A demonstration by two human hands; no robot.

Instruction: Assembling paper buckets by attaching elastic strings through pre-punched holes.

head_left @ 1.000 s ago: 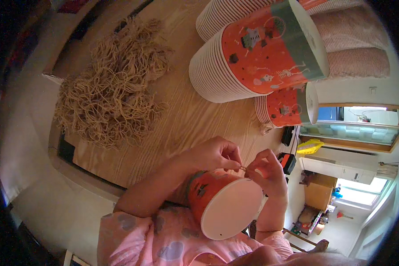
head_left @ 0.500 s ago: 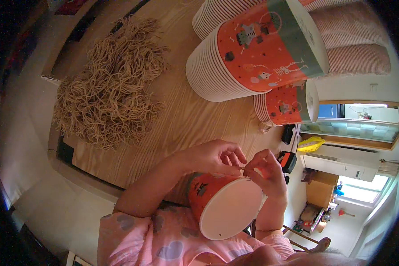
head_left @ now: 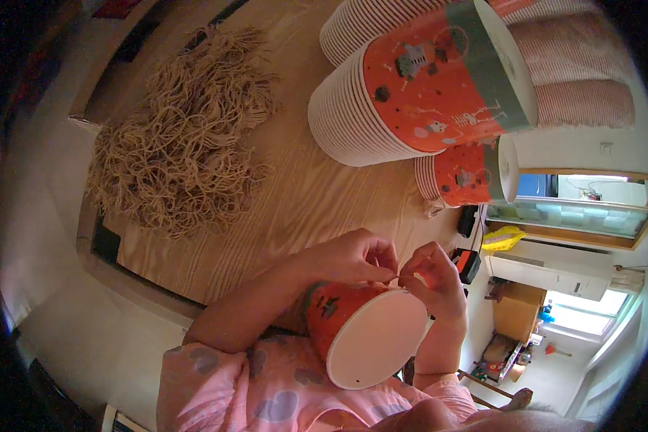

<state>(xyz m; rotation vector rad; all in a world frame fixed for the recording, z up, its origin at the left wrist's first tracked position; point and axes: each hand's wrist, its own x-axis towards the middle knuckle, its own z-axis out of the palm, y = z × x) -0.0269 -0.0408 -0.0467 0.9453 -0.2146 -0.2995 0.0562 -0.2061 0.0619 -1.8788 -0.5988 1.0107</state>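
An orange paper bucket (head_left: 331,313) with dark printed figures leans against my pink shirt, its pale round end (head_left: 378,342) turned up toward me. Just beyond its rim, my left hand (head_left: 356,255) pinches a short bit of twine with thumb and forefinger. My right hand (head_left: 433,281) meets it there, fingers curled and pinching at the same twine beside the rim. Most of that strand is hidden by the fingers. A big heap of tan twine pieces (head_left: 187,144) lies on the wooden table (head_left: 295,194) ahead and to the left.
Tall nested stacks of orange and green paper buckets (head_left: 439,79) stand at the far right, with a shorter stack (head_left: 471,173) beside them. Wrapped stacks (head_left: 583,101) lie behind. A black and orange box (head_left: 466,265) and a yellow bag (head_left: 504,237) are past my right hand.
The fingers of my left hand have closed in and moved slightly nearer my right hand at the rim. The bucket has stayed almost in place.
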